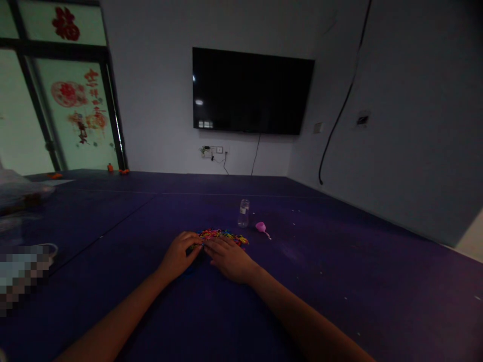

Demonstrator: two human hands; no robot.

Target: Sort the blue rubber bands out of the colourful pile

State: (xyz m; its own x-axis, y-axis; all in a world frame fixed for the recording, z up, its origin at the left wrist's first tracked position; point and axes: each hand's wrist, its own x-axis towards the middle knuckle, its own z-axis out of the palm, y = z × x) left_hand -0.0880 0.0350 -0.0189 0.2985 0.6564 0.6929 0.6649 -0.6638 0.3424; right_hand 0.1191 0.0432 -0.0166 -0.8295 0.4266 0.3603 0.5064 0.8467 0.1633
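A pile of small coloured elastic bands (222, 233), with red, yellow, blue, green and pink among them, lies on the dark purple surface. My left hand (182, 254) rests at the pile's left side, its fingers stretched toward the bands and its thumb apart from them. Over the near side of the bands lies my right hand (230, 259), palm down with fingers extended and nearly meeting the left fingertips. Just behind the pile stands a clear bottle (243, 213) with a pale label. To its right is a small pink object (261, 227) with a thin tail. Parts of the pile are hidden beneath my fingers.
The purple surface (320, 301) carries scattered white specks. At the left edge are a clear plastic bag (18, 188) and a blurred-out item with a white loop. A television (252, 90) hangs on the far wall, and a dark cable (341, 108) runs down the right wall.
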